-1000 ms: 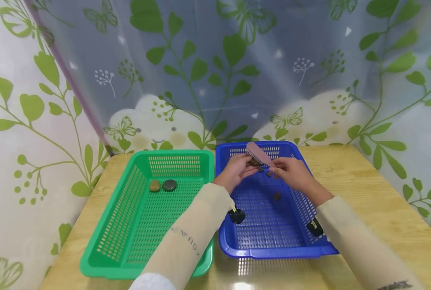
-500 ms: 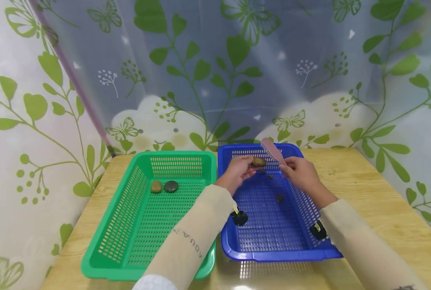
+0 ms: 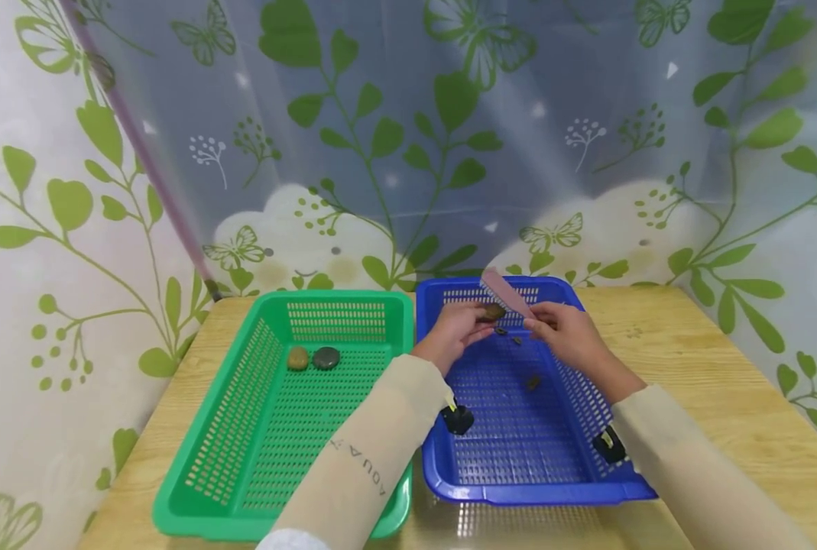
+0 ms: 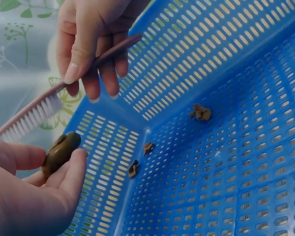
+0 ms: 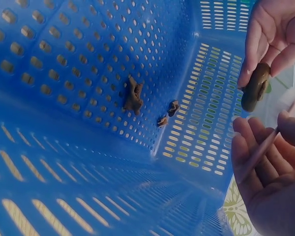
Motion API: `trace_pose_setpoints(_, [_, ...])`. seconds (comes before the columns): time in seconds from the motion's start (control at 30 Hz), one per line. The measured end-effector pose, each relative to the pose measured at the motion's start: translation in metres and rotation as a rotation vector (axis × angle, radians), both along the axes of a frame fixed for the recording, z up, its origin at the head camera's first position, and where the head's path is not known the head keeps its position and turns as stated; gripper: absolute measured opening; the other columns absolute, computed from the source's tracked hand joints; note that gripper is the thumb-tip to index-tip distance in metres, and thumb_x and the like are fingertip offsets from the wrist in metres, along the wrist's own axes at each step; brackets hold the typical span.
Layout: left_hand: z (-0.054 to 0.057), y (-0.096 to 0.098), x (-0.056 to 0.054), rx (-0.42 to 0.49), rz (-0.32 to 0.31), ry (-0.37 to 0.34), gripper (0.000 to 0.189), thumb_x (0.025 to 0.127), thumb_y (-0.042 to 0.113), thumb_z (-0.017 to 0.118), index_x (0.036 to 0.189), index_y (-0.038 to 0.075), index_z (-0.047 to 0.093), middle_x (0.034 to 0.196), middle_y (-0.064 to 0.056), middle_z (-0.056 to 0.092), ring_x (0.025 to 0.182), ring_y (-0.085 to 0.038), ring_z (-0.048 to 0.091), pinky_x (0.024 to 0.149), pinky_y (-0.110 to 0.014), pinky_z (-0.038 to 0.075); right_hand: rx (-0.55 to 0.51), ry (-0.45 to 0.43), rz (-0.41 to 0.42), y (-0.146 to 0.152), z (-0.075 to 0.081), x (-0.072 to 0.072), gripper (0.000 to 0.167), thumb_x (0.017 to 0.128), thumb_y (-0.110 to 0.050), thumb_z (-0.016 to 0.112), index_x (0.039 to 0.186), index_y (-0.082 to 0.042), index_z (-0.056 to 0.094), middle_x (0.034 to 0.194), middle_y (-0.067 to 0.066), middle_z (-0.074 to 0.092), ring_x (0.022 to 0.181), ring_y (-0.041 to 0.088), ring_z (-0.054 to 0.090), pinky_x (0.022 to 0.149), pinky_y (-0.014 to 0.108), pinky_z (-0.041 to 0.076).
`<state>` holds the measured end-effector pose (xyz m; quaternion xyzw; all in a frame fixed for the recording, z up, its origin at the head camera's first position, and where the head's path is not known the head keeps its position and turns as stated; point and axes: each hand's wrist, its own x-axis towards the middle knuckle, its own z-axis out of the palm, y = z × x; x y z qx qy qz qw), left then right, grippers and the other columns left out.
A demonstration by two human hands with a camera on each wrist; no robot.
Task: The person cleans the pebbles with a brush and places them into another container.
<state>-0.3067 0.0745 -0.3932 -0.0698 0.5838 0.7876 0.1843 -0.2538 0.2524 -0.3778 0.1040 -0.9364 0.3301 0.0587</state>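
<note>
My left hand [image 3: 452, 334] pinches a smooth olive-brown stone [image 4: 64, 152] between thumb and fingers, over the far end of the blue basket [image 3: 511, 495]. A patch of brown dirt clings to its side. In my right hand [image 3: 568, 338] is a pink brush [image 3: 507, 293], gripped by the handle, its white bristles [image 4: 34, 118] facing down toward the stone. Both wrist views show a gap between the bristles and the stone. Several brown clumps lie on the basket floor, among them a larger clump [image 4: 201, 112] and a smaller one [image 4: 133, 168].
To the left stands a green basket [image 3: 209, 428] holding a tan stone [image 3: 298, 358] and a dark grey stone [image 3: 326, 357]. Both baskets rest on a wooden table [image 3: 711, 397]. A leaf-patterned curtain [image 3: 408, 153] hangs behind it.
The brush was over the stone a second ago, lifted away to the right half a second ago, and has come back left over it. The left hand keeps hold of the stone.
</note>
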Motion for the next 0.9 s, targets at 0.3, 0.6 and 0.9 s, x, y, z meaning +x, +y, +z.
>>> trace_pose_setpoints(0.3, [0.0026,-0.0002,0.0019,-0.015,-0.026,-0.028,0.027,0.094,-0.003,0.053,0.119,-0.006,0.065,0.112,-0.024,0.067,0.111,-0.036,0.062,0.092,-0.038,0.052,0.063,-0.042,0.058,-0.0014,-0.0008,0.0013,0.034,0.100,-0.020,0.056,0.123,0.004,0.061,0.096,0.016,0.072,0.084,0.028,0.068,0.070,0.043,0.052])
trace_pose_setpoints(0.6, [0.0033,-0.0044,-0.0009,-0.048,-0.055,-0.035,0.029,0.095,-0.002,0.054,0.122,-0.003,0.064,0.113,-0.022,0.068,0.111,-0.034,0.062,0.089,-0.034,0.053,0.062,-0.084,0.040,-0.0038,-0.0005,-0.0022,0.035,0.100,-0.018,0.056,0.124,0.006,0.060,0.099,0.018,0.071,0.084,0.030,0.068,0.067,0.039,0.053])
trace_pose_setpoints(0.9, [0.0056,-0.0040,0.0001,-0.031,-0.065,-0.029,0.031,0.100,0.003,0.050,0.129,-0.004,0.058,0.118,-0.023,0.065,0.104,-0.030,0.067,0.091,-0.037,0.052,0.083,-0.084,-0.076,0.0011,0.0006,-0.0019,0.037,0.101,-0.017,0.054,0.125,0.011,0.057,0.105,0.026,0.069,0.083,0.030,0.070,0.069,0.042,0.055])
